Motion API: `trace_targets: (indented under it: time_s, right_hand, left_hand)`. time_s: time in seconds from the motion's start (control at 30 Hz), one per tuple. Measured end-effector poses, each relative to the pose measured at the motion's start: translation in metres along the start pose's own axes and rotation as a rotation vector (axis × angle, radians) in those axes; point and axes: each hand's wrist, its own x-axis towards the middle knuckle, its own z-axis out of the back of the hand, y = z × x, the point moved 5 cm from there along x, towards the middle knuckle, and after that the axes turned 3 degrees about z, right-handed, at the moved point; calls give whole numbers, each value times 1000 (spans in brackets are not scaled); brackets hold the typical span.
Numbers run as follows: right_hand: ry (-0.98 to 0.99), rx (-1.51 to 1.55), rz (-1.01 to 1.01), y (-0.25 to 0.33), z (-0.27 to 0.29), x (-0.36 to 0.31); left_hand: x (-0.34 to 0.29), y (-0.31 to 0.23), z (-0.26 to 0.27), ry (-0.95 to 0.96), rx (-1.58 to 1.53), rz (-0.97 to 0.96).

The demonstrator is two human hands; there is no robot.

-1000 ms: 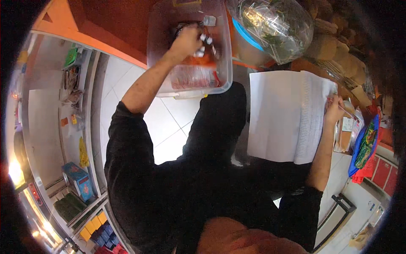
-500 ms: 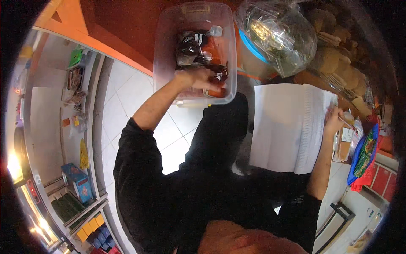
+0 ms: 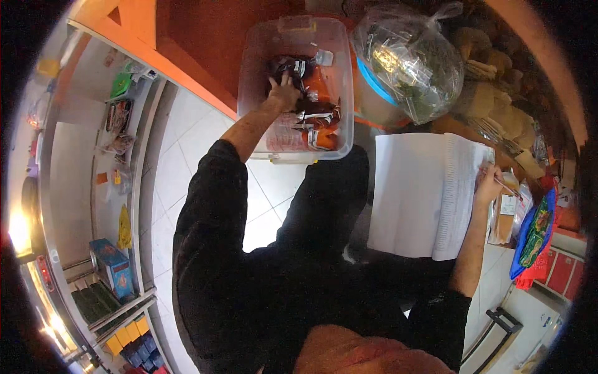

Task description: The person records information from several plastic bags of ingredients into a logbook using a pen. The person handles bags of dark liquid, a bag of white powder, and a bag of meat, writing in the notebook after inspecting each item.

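Note:
My left hand (image 3: 284, 97) reaches into a clear plastic bin (image 3: 252, 56) with its fingers spread. It rests on or just over dark glossy packets (image 3: 288, 65). Orange-and-dark packets (image 3: 321, 86) lie beside it in the bin, along with a small whitish piece (image 3: 324, 58). An open notebook (image 3: 408, 193) with pale pages lies across my lap. At the notebook's right edge, my right hand (image 3: 487, 181) is closed round a thin pen (image 3: 502, 184), whose tip points away to the right.
Behind the notebook stands a tub with a blue rim (image 3: 374, 81), a clear bag of greens (image 3: 411, 62) on it. Brown packages (image 3: 498, 103) crowd the back right. A blue-edged packet (image 3: 536, 234) hangs at the right. Shelves (image 3: 121, 243) run along the left, beside white floor tiles (image 3: 261, 230).
My left hand has moved from the bin's near part toward its far left, uncovering the near packets; its fingers are now spread. My right hand stays at the notebook with the pen. The view has shifted slightly.

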Motion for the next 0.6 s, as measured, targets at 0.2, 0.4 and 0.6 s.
trace_targets:
  time_s: [0.2,0.4,0.6]
  right_hand:
    - [40,-21,23,-2,-10,1]
    - [67,12,30,-14,6,3]
    - [66,39,-108,2,4,-4]
  left_hand:
    - [-12,-1,1,-256,214,-225]
    - [-26,32,56,-579,-591,-301]
    - [-90,30,136,-622,-2082,-201]
